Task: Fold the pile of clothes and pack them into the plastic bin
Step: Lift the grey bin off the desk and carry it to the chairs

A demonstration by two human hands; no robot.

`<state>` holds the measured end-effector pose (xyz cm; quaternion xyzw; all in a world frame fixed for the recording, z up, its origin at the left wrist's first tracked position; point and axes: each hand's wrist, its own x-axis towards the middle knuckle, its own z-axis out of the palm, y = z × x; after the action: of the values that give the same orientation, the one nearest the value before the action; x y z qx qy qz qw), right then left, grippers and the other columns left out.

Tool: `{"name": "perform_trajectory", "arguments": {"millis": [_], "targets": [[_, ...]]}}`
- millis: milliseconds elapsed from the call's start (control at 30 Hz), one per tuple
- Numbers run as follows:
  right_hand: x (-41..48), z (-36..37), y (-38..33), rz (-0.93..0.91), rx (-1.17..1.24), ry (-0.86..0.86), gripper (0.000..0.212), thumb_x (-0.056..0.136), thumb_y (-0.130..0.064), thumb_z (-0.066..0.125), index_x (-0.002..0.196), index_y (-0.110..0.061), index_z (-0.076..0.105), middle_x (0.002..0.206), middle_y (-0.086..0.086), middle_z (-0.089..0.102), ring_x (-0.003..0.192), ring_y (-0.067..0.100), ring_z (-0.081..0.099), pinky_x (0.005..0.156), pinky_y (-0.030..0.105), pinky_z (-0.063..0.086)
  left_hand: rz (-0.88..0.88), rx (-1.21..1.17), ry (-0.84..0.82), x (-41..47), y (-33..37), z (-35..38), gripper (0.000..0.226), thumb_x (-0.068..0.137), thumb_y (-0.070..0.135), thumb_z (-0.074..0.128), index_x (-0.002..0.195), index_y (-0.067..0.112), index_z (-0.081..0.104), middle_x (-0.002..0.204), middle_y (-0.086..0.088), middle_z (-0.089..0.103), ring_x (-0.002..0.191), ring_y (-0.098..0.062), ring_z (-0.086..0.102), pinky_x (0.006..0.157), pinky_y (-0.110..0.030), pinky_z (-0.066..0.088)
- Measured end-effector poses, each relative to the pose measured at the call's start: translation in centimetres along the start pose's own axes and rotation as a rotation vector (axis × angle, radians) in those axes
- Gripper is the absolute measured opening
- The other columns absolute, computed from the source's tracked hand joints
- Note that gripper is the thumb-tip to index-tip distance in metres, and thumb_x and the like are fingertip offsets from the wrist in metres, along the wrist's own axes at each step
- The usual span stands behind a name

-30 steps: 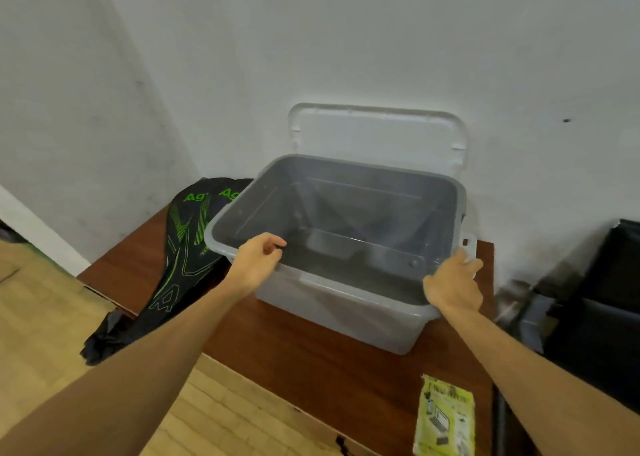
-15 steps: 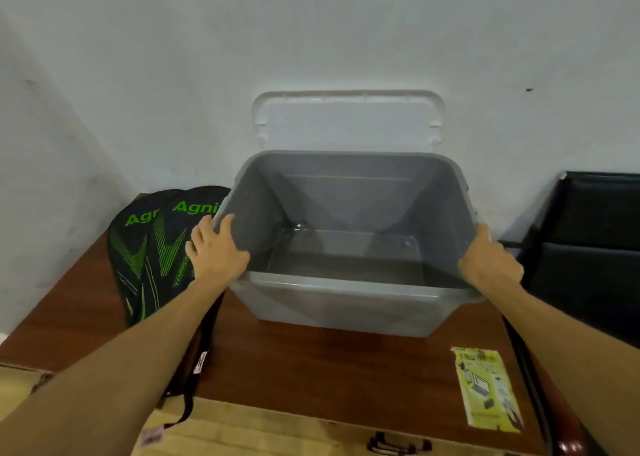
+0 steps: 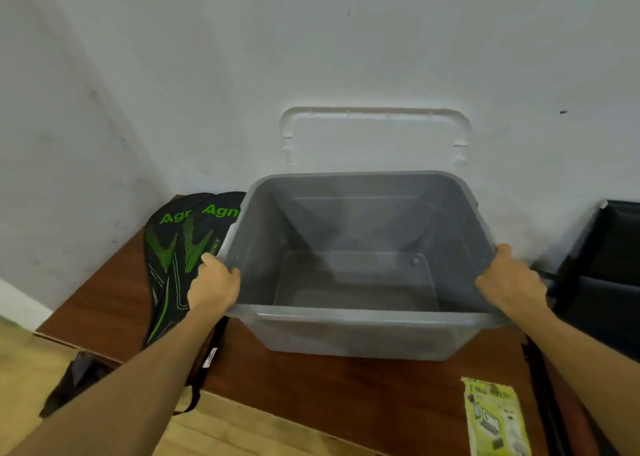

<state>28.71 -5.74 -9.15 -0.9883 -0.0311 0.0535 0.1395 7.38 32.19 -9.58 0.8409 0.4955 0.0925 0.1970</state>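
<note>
On the brown table (image 3: 329, 379) against the wall stands the grey plastic bin (image 3: 360, 327), empty, its white lid (image 3: 374, 140) propped behind it. From the head view, the left hand (image 3: 214, 287) clasps the bin's left rim and the right hand (image 3: 510, 282) clasps the right rim. It looks light, stiff and a little slick, so the rolled rim near the corners seems the surest hold. No clothes pile is in view; black-and-green racket covers (image 3: 176, 251) lie just beside it.
</note>
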Motion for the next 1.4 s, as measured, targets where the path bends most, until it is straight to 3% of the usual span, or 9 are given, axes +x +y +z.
{"name": "perform_trajectory", "arguments": {"millis": [100,233,400,533,767,900,1033,1267,1400], "targets": [[1.3,-0.3,1.4,-0.132,0.030,-0.044,0.045,0.090,-0.017,0.055,0.128,-0.006,0.034,0.083,0.016,0.054,0.072,0.035,0.056,0.055,0.035,0.044,-0.056,-0.026,0.061,-3.6,-1.2,0.0,0.024,0.099,0.025,0.046,0.103,0.005,0.033,0.104,-0.026,0.058,0.092,-0.043,0.058,0.077,-0.048,0.049],[3.1,-0.6,2.5,-0.297,0.078,-0.096,0.038,0.089,-0.018,0.056,0.121,-0.006,0.039,0.101,0.023,0.058,0.086,0.042,0.059,0.074,0.046,0.052,-0.235,-0.071,0.133,-10.6,-1.9,0.2,0.029,0.101,0.028,0.044,0.113,0.003,0.034,0.112,-0.028,0.057,0.100,-0.047,0.057,0.086,-0.054,0.048],[3.3,-1.4,4.0,-0.469,0.023,-0.174,0.042,0.093,-0.020,0.053,0.128,-0.008,0.034,0.106,0.027,0.059,0.092,0.044,0.059,0.072,0.044,0.049,-0.441,-0.187,0.253,-21.7,-3.3,0.2,0.036,0.095,0.025,0.058,0.120,0.000,0.050,0.114,-0.022,0.060,0.102,-0.041,0.057,0.077,-0.044,0.045],[1.4,-1.8,4.4,-0.597,-0.028,-0.219,0.050,0.095,-0.022,0.053,0.139,-0.010,0.032,0.116,0.028,0.058,0.101,0.046,0.058,0.080,0.047,0.047,-0.568,-0.227,0.327,-30.6,-4.9,0.6,0.025,0.096,0.028,0.055,0.094,0.003,0.056,0.089,-0.015,0.062,0.078,-0.031,0.055,0.064,-0.040,0.044],[-6.5,-0.3,2.7,-0.905,-0.019,-0.260,0.045,0.094,-0.018,0.055,0.136,-0.009,0.039,0.111,0.027,0.062,0.089,0.045,0.061,0.068,0.041,0.046,-0.816,-0.250,0.492,-44.9,-9.7,-0.9,0.030,0.096,0.029,0.053,0.112,0.003,0.057,0.098,-0.012,0.061,0.083,-0.026,0.054,0.071,-0.038,0.044],[-13.0,0.9,1.9,-1.081,-0.048,-0.268,0.046,0.095,-0.021,0.056,0.136,-0.008,0.041,0.113,0.026,0.063,0.092,0.046,0.062,0.074,0.046,0.050,-0.966,-0.228,0.545,-53.7,-13.1,-0.9,0.031,0.097,0.028,0.052,0.114,0.003,0.055,0.094,-0.009,0.056,0.081,-0.024,0.051,0.069,-0.036,0.041],[-20.1,2.2,3.0,-1.216,-0.062,-0.298,0.043,0.096,-0.018,0.054,0.134,-0.003,0.040,0.111,0.027,0.062,0.090,0.046,0.061,0.068,0.040,0.042,-1.088,-0.332,0.577,-62.6,-16.6,0.1,0.030,0.097,0.028,0.052,0.116,0.005,0.052,0.101,-0.013,0.060,0.087,-0.028,0.058,0.078,-0.045,0.053],[-28.4,5.1,8.8,-1.314,-0.080,-0.414,0.038,0.095,-0.016,0.055,0.129,-0.003,0.043,0.110,0.027,0.062,0.093,0.045,0.061,0.068,0.038,0.041,-1.319,-0.369,0.563,-75.6,-17.8,3.6,0.028,0.098,0.025,0.050,0.115,0.002,0.048,0.101,-0.015,0.055,0.086,-0.028,0.053,0.067,-0.040,0.045],[-29.2,6.7,13.4,-1.318,-0.114,-0.492,0.042,0.095,-0.018,0.055,0.134,-0.005,0.042,0.116,0.024,0.062,0.101,0.043,0.060,0.074,0.038,0.044,-1.384,-0.350,0.542,-80.5,-16.1,6.4,0.028,0.098,0.026,0.050,0.114,0.003,0.048,0.099,-0.017,0.058,0.086,-0.031,0.056,0.075,-0.044,0.051]]}}
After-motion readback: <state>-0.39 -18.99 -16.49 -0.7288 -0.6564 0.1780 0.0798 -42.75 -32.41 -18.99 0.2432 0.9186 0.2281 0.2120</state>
